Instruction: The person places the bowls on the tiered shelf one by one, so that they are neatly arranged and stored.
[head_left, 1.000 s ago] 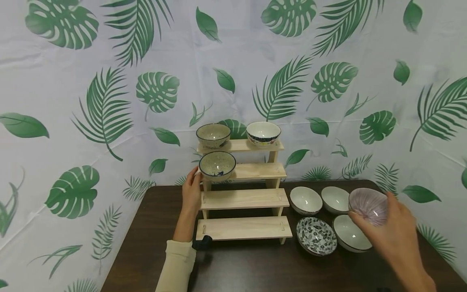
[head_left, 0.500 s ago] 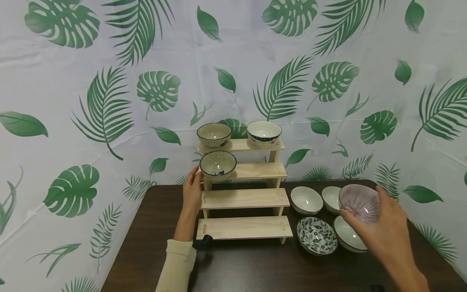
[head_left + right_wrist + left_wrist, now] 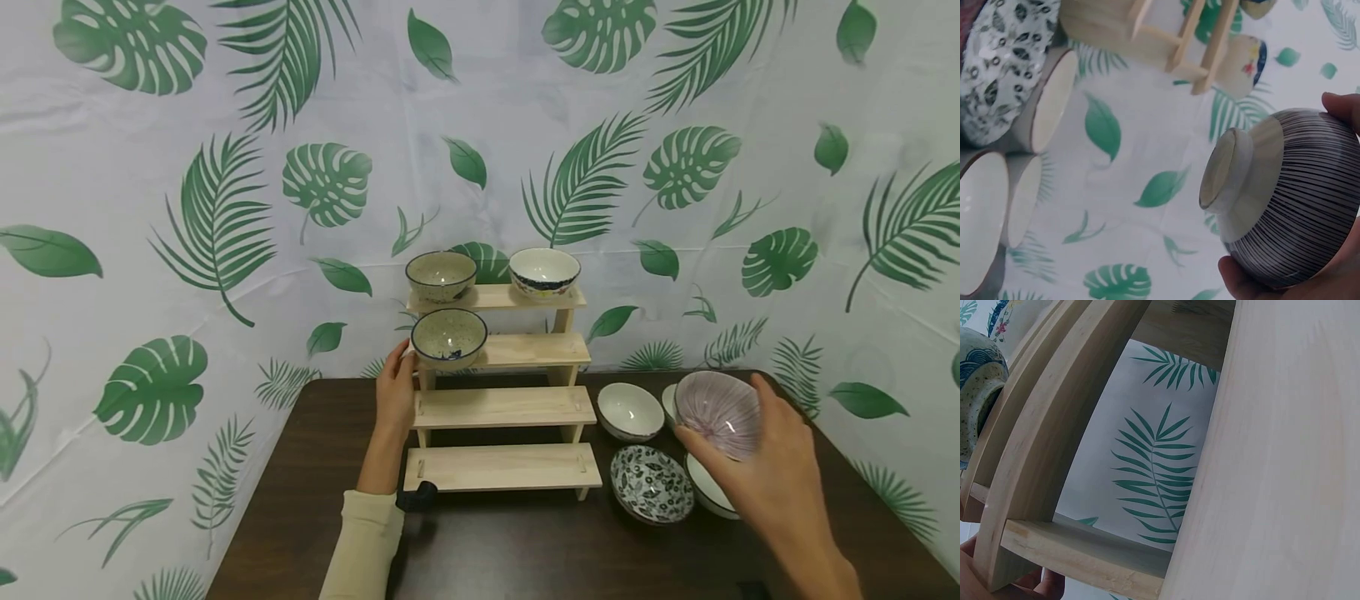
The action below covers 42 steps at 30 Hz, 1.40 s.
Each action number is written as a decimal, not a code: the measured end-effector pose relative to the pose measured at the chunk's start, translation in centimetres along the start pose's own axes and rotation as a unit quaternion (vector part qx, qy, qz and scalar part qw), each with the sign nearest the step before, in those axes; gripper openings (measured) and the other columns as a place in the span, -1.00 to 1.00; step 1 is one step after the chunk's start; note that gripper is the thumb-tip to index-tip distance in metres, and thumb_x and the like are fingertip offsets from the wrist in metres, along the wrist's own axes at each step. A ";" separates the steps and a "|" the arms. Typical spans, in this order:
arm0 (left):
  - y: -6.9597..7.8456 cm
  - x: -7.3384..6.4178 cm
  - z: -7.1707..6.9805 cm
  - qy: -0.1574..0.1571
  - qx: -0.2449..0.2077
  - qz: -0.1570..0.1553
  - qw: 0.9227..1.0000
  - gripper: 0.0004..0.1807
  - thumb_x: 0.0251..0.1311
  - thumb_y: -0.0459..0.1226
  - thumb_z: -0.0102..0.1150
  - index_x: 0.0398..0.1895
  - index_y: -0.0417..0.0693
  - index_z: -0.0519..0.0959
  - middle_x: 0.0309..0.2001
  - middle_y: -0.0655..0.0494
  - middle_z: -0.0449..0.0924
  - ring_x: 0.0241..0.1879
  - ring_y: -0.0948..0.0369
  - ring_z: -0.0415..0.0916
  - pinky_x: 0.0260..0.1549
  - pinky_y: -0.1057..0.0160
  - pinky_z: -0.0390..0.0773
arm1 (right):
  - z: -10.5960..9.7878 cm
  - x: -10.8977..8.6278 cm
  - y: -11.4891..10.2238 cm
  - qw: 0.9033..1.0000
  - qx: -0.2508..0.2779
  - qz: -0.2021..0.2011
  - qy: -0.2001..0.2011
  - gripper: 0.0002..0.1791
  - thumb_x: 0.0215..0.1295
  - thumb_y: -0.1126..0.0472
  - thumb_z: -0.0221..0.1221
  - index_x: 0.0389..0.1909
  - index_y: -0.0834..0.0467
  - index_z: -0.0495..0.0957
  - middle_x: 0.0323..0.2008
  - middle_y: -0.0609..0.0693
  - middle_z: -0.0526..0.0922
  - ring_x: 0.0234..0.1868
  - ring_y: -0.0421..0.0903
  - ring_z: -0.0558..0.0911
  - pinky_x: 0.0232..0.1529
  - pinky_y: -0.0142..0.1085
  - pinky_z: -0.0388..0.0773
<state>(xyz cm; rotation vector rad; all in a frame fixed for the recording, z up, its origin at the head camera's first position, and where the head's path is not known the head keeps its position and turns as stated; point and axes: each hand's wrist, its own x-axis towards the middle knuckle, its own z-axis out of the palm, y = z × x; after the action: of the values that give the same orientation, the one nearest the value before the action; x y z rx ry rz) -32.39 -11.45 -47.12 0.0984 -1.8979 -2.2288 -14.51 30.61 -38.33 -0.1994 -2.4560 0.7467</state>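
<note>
Purple bowl [image 3: 717, 410] is up above the tabletop [image 3: 495, 550], and in the head view it hides parts of two white bowls [image 3: 705, 485]. The fingers of the right hand [image 3: 780, 468] grasp its sides. The left hand [image 3: 395, 393] has its fingers curled round one end of the wooden steps [image 3: 502, 468], beside a speckled bowl [image 3: 449, 338].

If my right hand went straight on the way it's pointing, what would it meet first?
Probably the leafy backdrop; the purple bowl in your right hand looks raised above the white bowls, though depth is unclear.
</note>
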 end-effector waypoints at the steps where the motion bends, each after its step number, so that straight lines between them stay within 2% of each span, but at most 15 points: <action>1: -0.2 0.1 0.0 0.001 0.002 0.003 1.000 -0.44 0.64 -0.10 -0.16 0.61 0.03 0.23 0.43 -0.14 0.38 0.42 0.00 0.32 0.43 -0.09 0.31 | 0.0 0.0 -0.2 1.000 0.000 0.002 -0.002 0.21 0.07 -0.17 0.50 0.63 0.15 0.06 0.47 0.46 0.25 0.40 0.54 0.22 0.23 0.51 0.17; 9: -0.3 -0.2 0.1 0.010 0.016 0.013 1.000 -0.47 0.61 -0.06 -0.12 0.56 0.13 0.31 0.40 -0.11 0.44 0.41 0.01 0.35 0.42 -0.09 0.33 | 0.3 0.4 -2.3 1.000 0.002 -0.004 -0.014 0.22 0.10 -0.21 0.47 0.64 0.13 0.03 0.50 0.44 0.22 0.43 0.53 0.20 0.21 0.55 0.18; 16: -0.4 -0.2 0.0 0.006 0.022 0.013 1.000 -0.47 0.62 -0.04 -0.12 0.57 0.13 0.30 0.40 -0.11 0.43 0.42 -0.01 0.34 0.45 -0.13 0.29 | 1.0 0.5 -3.5 1.000 0.007 -0.021 -0.016 0.23 0.08 -0.23 0.47 0.65 0.13 0.04 0.47 0.45 0.25 0.39 0.51 0.23 0.17 0.55 0.22; 24: -0.3 -0.1 0.1 0.003 0.011 0.005 1.000 -0.44 0.63 -0.08 -0.16 0.61 0.07 0.23 0.43 -0.16 0.38 0.44 -0.02 0.30 0.48 -0.11 0.25 | 1.6 0.5 -4.3 0.998 0.016 -0.052 -0.018 0.20 0.06 -0.19 0.50 0.61 0.18 0.12 0.40 0.47 0.32 0.34 0.50 0.28 0.13 0.51 0.26; 32: -0.3 0.0 0.0 0.011 0.017 0.007 1.000 -0.46 0.63 -0.07 -0.14 0.59 0.11 0.27 0.35 -0.13 0.44 0.33 0.02 0.37 0.35 -0.03 0.37 | 2.2 0.5 -4.8 0.997 0.010 -0.069 -0.020 0.20 0.01 -0.20 0.52 0.60 0.17 0.15 0.39 0.46 0.33 0.34 0.50 0.28 0.12 0.51 0.29; 42: -0.3 -0.1 0.1 0.013 0.018 0.012 1.000 -0.46 0.62 -0.08 -0.12 0.57 0.05 0.29 0.35 -0.15 0.45 0.37 -0.01 0.36 0.41 -0.08 0.33 | 3.0 0.4 -5.3 0.997 0.008 -0.076 -0.028 0.18 -0.01 -0.23 0.52 0.56 0.21 0.22 0.37 0.45 0.36 0.30 0.47 0.31 0.07 0.50 0.34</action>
<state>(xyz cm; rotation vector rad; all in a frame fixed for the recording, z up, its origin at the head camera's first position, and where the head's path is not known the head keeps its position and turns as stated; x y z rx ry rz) -32.35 -11.30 -47.40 0.1091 -1.9162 -2.1666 -16.41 24.91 -37.28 0.0140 -2.4841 0.7134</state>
